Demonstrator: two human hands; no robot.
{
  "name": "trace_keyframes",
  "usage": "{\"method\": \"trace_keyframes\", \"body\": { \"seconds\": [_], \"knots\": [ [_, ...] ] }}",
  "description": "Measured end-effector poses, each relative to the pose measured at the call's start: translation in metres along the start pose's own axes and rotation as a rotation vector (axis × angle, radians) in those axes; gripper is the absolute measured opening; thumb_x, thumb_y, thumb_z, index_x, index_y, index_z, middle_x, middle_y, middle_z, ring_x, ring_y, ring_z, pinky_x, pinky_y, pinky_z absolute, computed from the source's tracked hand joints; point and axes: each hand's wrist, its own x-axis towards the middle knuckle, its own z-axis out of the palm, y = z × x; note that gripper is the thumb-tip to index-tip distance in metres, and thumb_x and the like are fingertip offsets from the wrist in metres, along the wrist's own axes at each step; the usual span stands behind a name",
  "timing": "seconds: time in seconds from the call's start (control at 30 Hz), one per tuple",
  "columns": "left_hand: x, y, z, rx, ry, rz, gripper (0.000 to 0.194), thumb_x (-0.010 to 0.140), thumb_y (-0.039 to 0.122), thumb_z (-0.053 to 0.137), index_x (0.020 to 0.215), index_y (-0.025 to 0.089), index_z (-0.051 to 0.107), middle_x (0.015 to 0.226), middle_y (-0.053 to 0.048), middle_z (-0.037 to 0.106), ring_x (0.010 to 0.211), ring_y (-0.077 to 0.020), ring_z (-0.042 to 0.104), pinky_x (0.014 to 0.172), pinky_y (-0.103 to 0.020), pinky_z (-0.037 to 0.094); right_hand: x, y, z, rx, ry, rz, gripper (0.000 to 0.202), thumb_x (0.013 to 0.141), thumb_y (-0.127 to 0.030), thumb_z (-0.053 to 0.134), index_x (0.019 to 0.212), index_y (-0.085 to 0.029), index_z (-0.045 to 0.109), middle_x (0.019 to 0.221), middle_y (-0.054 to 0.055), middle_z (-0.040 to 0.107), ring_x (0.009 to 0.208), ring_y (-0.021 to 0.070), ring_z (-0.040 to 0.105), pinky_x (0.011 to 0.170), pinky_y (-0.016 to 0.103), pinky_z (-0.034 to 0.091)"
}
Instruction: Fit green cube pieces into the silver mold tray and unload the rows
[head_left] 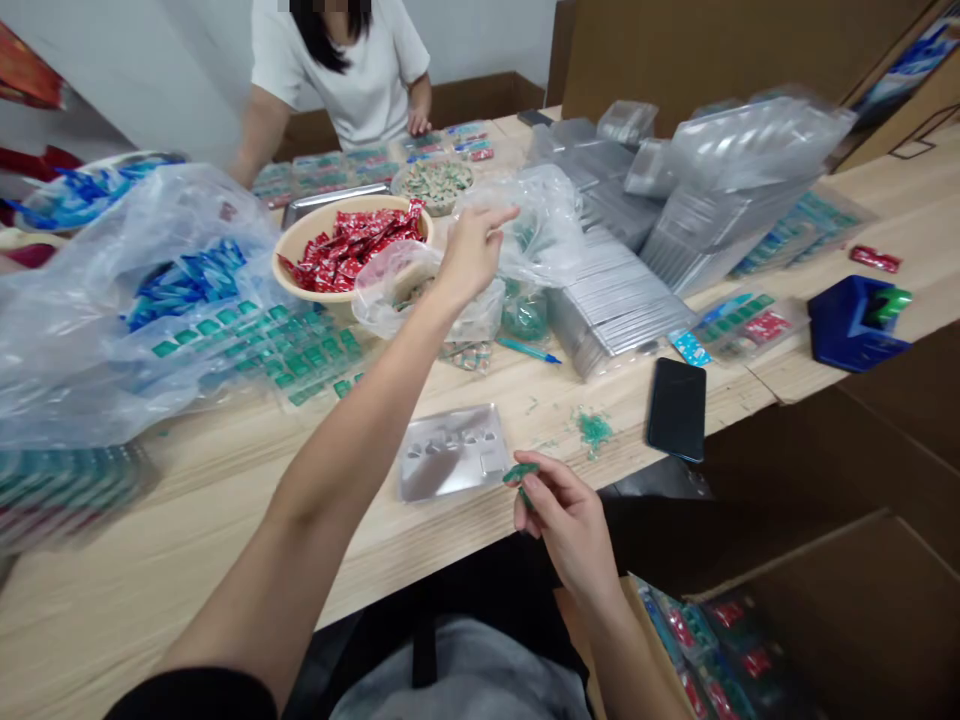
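Note:
My left hand [474, 252] is stretched out over a clear plastic bag [551, 225] with green pieces inside. Its index finger points to the right, and I see nothing in it. Near the table's front edge, my right hand [566, 510] pinches a small green piece [520, 472]; another bit of green shows lower between the fingers. Just left of it lies a clear plastic tray [454, 470] with moulded hollows. A little heap of green bits [595, 428] is on the wood beyond the right hand.
A cream bowl [281, 262] of red packets stands left of my forearm, beside blue pieces [187, 285] in a bag. Stacked clear trays [626, 300] are at right, near a black phone [676, 410] and a blue holder [851, 322]. A person in white [349, 90] sits opposite.

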Motion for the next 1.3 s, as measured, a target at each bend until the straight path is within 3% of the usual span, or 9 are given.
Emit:
{"method": "trace_keyframes", "body": {
  "seconds": [0.07, 0.13, 0.27, 0.37, 0.5, 0.73, 1.0, 1.13, 1.3],
  "knots": [
    [-0.014, 0.004, -0.005, 0.041, -0.021, 0.034, 0.029, 0.072, -0.005, 0.063, 0.090, 0.015, 0.070, 0.095, -0.004, 0.061, 0.118, -0.0259, 0.055, 0.109, -0.047, 0.032, 0.001, -0.005, 0.002, -0.005, -0.010, -0.022, 0.032, 0.080, -0.040, 0.068, 0.104, -0.018, 0.068, 0.063, -0.001, 0.063, 0.043, 0.0047, 0.048, 0.039, 0.018, 0.033],
    [-0.057, 0.019, -0.020, 0.034, -0.105, 0.062, 0.023, 0.077, 0.005, 0.066, 0.095, 0.019, 0.071, 0.099, -0.004, 0.064, 0.110, -0.0237, 0.058, 0.100, -0.040, 0.044, 0.003, -0.012, 0.004, -0.014, -0.014, -0.059, 0.035, 0.080, -0.041, 0.067, 0.107, -0.019, 0.066, 0.063, -0.002, 0.062, 0.043, 0.0049, 0.048, 0.039, 0.018, 0.033],
    [-0.157, 0.059, -0.055, -0.005, -0.403, -0.059, 0.016, 0.090, 0.020, 0.056, 0.090, 0.020, 0.072, 0.078, -0.002, 0.067, 0.078, -0.0164, 0.065, 0.073, -0.026, 0.053, 0.006, -0.023, 0.009, -0.059, -0.013, -0.165, 0.027, 0.079, -0.039, 0.069, 0.097, -0.021, 0.060, 0.071, -0.003, 0.064, 0.044, 0.0045, 0.053, 0.038, 0.016, 0.035],
    [-0.197, 0.071, -0.067, -0.062, -0.444, -0.141, 0.010, 0.088, 0.019, 0.062, 0.088, 0.022, 0.071, 0.080, -0.002, 0.069, 0.075, -0.0148, 0.065, 0.068, -0.023, 0.053, 0.005, -0.026, 0.015, -0.162, -0.028, -0.221, 0.021, 0.082, -0.038, 0.067, 0.093, -0.021, 0.060, 0.073, -0.003, 0.065, 0.045, 0.0048, 0.055, 0.039, 0.017, 0.040],
    [-0.212, 0.067, -0.070, -0.065, -0.376, -0.200, 0.007, 0.088, 0.022, 0.064, 0.090, 0.022, 0.070, 0.082, -0.003, 0.069, 0.076, -0.0161, 0.066, 0.069, -0.025, 0.055, -0.003, -0.024, 0.020, -0.261, -0.060, -0.277, 0.020, 0.086, -0.034, 0.063, 0.102, -0.023, 0.067, 0.080, -0.001, 0.068, 0.049, 0.0051, 0.056, 0.043, 0.018, 0.046],
    [-0.223, 0.060, -0.076, -0.030, -0.355, -0.125, 0.007, 0.089, 0.026, 0.065, 0.095, 0.023, 0.067, 0.084, -0.002, 0.069, 0.078, -0.0145, 0.067, 0.069, -0.022, 0.054, -0.009, -0.019, 0.021, -0.359, -0.111, -0.382, 0.031, 0.086, -0.019, 0.065, 0.113, -0.034, 0.070, 0.084, -0.002, 0.066, 0.055, 0.0051, 0.058, 0.050, 0.017, 0.053],
    [-0.239, 0.060, -0.074, -0.154, -0.213, -0.306, 0.004, 0.086, 0.017, 0.064, 0.087, 0.021, 0.064, 0.077, 0.001, 0.069, 0.068, -0.0104, 0.067, 0.061, -0.016, 0.054, -0.014, -0.019, 0.028, -0.715, -0.117, -0.635, 0.053, 0.084, -0.014, 0.067, 0.131, -0.036, 0.056, 0.096, 0.000, 0.067, 0.083, 0.0116, 0.066, 0.075, 0.023, 0.059],
    [-0.245, 0.066, -0.066, -0.132, -0.084, -0.370, 0.004, 0.084, 0.020, 0.063, 0.081, 0.020, 0.062, 0.072, 0.002, 0.067, 0.062, -0.0101, 0.065, 0.055, -0.016, 0.053, -0.017, -0.015, 0.034, -0.855, -0.043, -0.806, 0.045, 0.084, -0.011, 0.065, 0.123, -0.033, 0.062, 0.097, 0.002, 0.070, 0.088, 0.0137, 0.069, 0.078, 0.024, 0.060],
    [-0.248, 0.066, -0.063, -0.142, -0.020, -0.421, 0.005, 0.082, 0.021, 0.064, 0.079, 0.020, 0.060, 0.074, 0.000, 0.068, 0.067, -0.0119, 0.066, 0.057, -0.019, 0.054, -0.020, -0.011, 0.034, -0.982, -0.018, -0.833, 0.035, 0.087, -0.008, 0.058, 0.113, -0.029, 0.066, 0.099, 0.003, 0.070, 0.088, 0.0141, 0.069, 0.076, 0.025, 0.060]
  ]
}}
